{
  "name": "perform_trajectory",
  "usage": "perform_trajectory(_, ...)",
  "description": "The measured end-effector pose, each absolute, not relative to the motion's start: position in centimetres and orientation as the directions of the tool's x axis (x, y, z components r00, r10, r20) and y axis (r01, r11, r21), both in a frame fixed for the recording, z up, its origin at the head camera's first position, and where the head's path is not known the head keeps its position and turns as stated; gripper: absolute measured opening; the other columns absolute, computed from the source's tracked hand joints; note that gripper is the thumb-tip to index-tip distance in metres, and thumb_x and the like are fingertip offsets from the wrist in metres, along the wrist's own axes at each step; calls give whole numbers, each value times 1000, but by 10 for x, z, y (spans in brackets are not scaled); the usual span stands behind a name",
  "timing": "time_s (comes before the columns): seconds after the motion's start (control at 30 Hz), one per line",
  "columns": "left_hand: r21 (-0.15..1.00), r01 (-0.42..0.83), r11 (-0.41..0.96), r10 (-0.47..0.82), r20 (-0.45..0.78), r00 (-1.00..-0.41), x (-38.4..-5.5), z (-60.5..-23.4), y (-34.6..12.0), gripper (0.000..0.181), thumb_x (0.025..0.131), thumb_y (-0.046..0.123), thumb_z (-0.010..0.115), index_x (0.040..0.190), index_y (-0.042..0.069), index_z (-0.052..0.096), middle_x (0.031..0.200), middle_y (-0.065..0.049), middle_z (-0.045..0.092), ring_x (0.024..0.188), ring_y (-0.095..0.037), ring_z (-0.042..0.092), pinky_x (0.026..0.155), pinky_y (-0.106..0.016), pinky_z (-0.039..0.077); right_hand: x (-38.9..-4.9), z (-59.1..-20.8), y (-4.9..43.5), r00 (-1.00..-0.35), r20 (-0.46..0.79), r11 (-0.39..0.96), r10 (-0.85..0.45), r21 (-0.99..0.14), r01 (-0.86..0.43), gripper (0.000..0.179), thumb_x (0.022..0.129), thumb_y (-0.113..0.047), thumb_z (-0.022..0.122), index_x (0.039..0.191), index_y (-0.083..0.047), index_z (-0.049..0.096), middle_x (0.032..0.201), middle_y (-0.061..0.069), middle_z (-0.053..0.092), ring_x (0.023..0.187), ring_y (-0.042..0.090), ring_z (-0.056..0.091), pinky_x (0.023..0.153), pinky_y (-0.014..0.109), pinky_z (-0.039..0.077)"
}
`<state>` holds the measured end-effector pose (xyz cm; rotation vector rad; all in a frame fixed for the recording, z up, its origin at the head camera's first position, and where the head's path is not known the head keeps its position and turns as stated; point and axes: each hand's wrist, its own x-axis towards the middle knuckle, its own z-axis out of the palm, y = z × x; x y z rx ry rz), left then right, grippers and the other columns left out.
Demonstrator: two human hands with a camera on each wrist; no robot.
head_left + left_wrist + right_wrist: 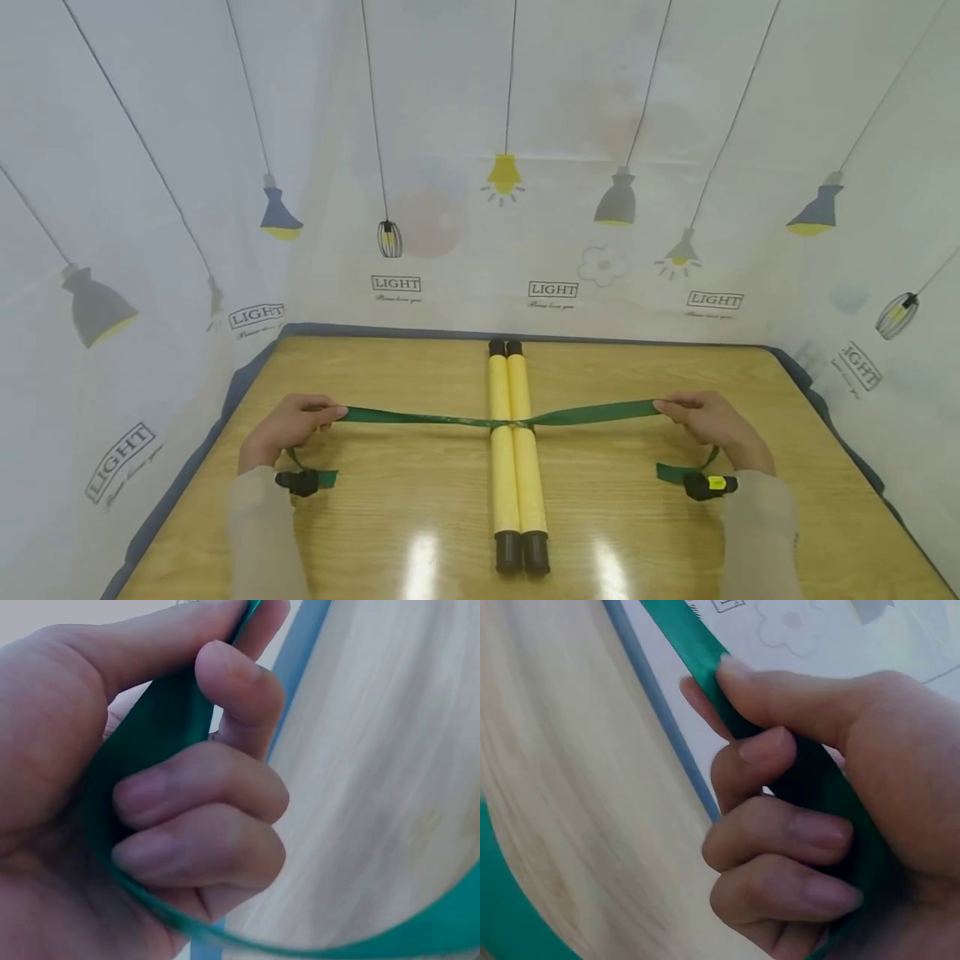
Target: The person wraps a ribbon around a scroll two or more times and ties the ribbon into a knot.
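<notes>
Two yellow tubes with black end caps (504, 471) lie side by side on the wooden bench (390, 508), long axis near–far | between left hand (292, 425) and right hand (708, 421), right slightly nearer | flat green ribbon (600, 412) crosses them, each hand pinching one side

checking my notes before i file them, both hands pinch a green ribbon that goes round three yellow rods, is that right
Not quite: the head view shows two yellow rods, not three. The left hand and right hand do pinch a green ribbon that goes round them.
</notes>
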<state>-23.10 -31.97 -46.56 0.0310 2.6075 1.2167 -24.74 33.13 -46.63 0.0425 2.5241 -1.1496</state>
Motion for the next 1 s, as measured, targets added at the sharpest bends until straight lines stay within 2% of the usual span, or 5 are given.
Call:
perform_trajectory(0.37,730,-163,664,-47,-176,-983,-209,-453,-349,61,100,56,58,133,6,65,98,-6,62,90,-26,55,71,-34,45,-236,-456,357,-959,-284,593,-8,-773,224,82,100,-64,53,151,0,43,71,-8,46,58,10,38,66,38,43)
perform_trajectory(0.5,732,-224,643,-136,-178,-974,-203,-448,-359,62,103,53,56,139,3,60,104,-10,64,86,-24,57,70,-34,49,-231,-458,369,-966,-252,580,49,-781,233,81,101,-62,51,153,-1,43,73,-9,48,59,10,41,64,36,44)
perform_trajectory(0.7,734,-343,586,-292,-204,-934,-194,-443,-371,61,105,46,54,144,-1,55,121,-21,65,100,-32,62,80,-37,55,-225,-464,388,-945,-216,589,244,-741,321,84,100,-62,51,155,1,40,116,19,62,81,17,58,69,36,53)
perform_trajectory(0.83,713,-400,576,-360,-218,-907,-190,-441,-376,59,105,41,52,144,-3,53,140,-32,55,123,-46,54,93,-52,53,-223,-469,399,-910,-189,584,369,-715,385,79,102,-56,47,154,3,40,144,33,50,101,36,65,79,43,57)
perform_trajectory(1.0,649,-462,605,-436,-215,-874,-190,-442,-377,54,104,36,54,140,-4,56,151,-36,41,133,-54,44,106,-64,41,-221,-468,406,-883,-212,582,420,-684,441,74,105,-51,43,151,7,41,153,40,36,125,54,51,95,62,50)
